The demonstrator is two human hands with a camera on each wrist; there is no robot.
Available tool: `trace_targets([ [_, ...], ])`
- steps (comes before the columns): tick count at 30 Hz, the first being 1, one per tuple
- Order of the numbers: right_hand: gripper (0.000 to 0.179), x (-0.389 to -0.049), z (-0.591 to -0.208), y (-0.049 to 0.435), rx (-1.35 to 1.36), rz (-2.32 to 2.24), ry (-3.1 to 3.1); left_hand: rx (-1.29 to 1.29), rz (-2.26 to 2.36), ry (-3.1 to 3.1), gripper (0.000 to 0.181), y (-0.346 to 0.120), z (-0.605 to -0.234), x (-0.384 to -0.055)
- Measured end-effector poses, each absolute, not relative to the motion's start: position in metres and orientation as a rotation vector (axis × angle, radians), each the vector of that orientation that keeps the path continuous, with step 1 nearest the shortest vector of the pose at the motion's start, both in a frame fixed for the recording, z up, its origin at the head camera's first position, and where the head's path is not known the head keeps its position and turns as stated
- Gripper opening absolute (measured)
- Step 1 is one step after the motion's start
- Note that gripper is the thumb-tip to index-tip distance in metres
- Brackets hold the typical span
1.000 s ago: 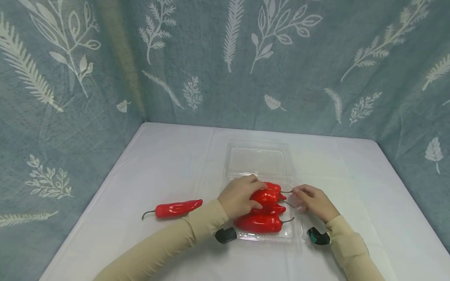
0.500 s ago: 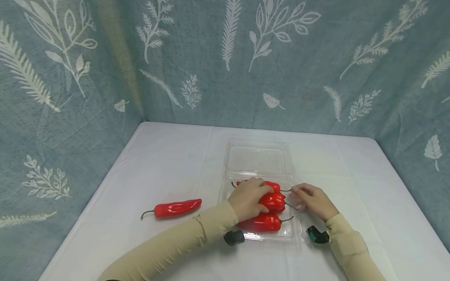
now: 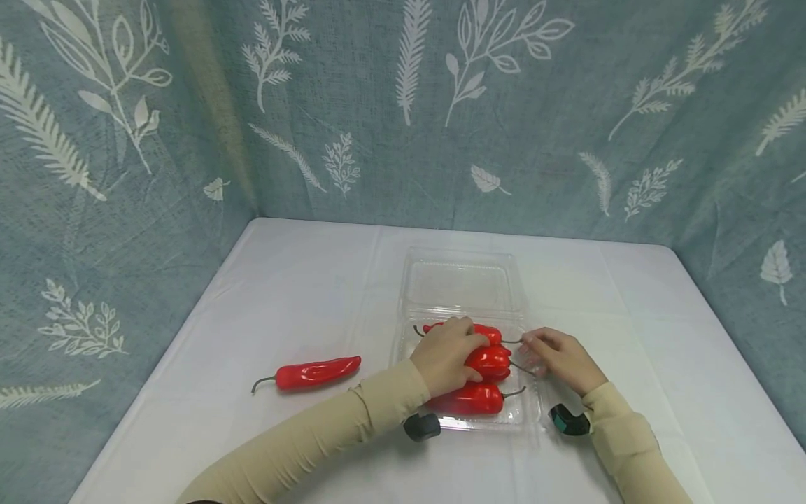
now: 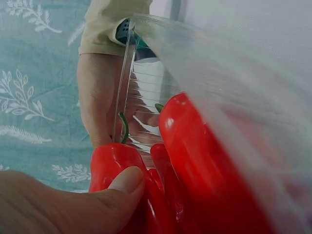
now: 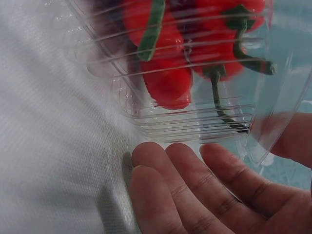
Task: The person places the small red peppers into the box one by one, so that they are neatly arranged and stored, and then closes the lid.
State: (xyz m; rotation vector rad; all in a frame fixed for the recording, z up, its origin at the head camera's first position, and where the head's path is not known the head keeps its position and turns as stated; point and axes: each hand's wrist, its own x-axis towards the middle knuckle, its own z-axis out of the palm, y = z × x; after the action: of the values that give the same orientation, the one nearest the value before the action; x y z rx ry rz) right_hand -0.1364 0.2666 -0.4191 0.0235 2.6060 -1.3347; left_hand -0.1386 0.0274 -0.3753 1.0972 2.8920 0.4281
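An open clear plastic clamshell box [image 3: 532, 413] holds several red long peppers, some with stems over its right rim. My left hand [image 3: 443, 357] reaches over the box from the left and grips a red pepper [image 3: 491, 361] in the middle of it. In the left wrist view the thumb lies on this pepper [image 4: 116, 158]. A front pepper [image 3: 471, 400] and a back pepper [image 3: 488, 335] lie to either side. My right hand [image 3: 562, 358] holds the box's right rim, its thumb at the wall and fingers [image 5: 195, 175] outside, in the right wrist view.
Another red pepper [image 3: 317, 373] lies on the white tablecloth left of the box. The box's lid [image 3: 462, 283] is folded back flat behind it. A blue-green leaf-patterned curtain [image 3: 378, 161] stands behind the table and along its sides.
My left hand has shifted rightward over the box, pushing the middle pepper toward the right wall, then nearly stopped. The back pepper's left end has come into view. My right hand stays at the rim.
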Motion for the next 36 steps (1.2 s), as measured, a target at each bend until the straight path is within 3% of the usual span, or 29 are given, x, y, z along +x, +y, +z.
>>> trace_targets([
  [22,0.044,-0.134,-0.418,0.265,0.031,-1.354,2.591,1.004,0.535,2.863,0.054,0.013,-0.370,-0.136],
  [27,0.044,-0.133,-0.417,0.264,0.041,-1.328,2.585,0.987,0.626,2.849,0.055,-0.003,-0.363,-0.137],
  [36,0.046,-0.132,-0.416,0.263,0.043,-1.301,2.587,0.812,0.739,2.963,0.043,-0.059,-0.352,-0.143],
])
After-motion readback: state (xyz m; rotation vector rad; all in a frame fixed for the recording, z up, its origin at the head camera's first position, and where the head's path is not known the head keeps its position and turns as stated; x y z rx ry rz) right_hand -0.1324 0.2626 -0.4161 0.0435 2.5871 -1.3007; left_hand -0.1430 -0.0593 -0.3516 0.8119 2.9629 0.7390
